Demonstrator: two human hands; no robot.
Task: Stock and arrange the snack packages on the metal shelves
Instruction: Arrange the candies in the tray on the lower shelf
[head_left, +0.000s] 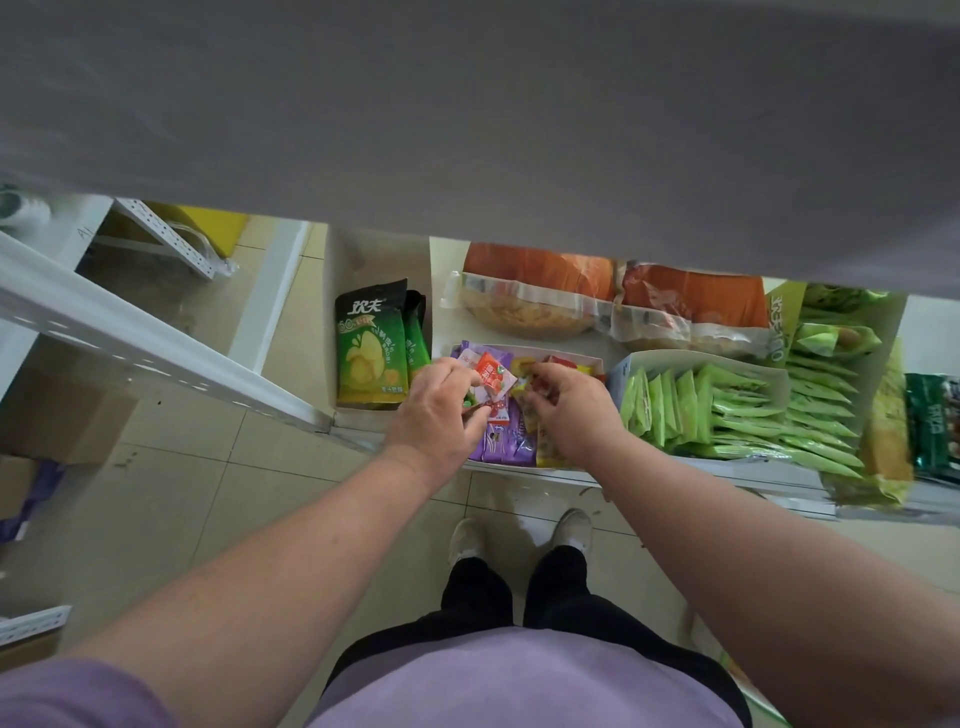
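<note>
Your left hand (436, 410) pinches a red packet (496, 382) while your right hand (571, 410) grips small packets (540, 389) over the white box (592, 358).
</note>
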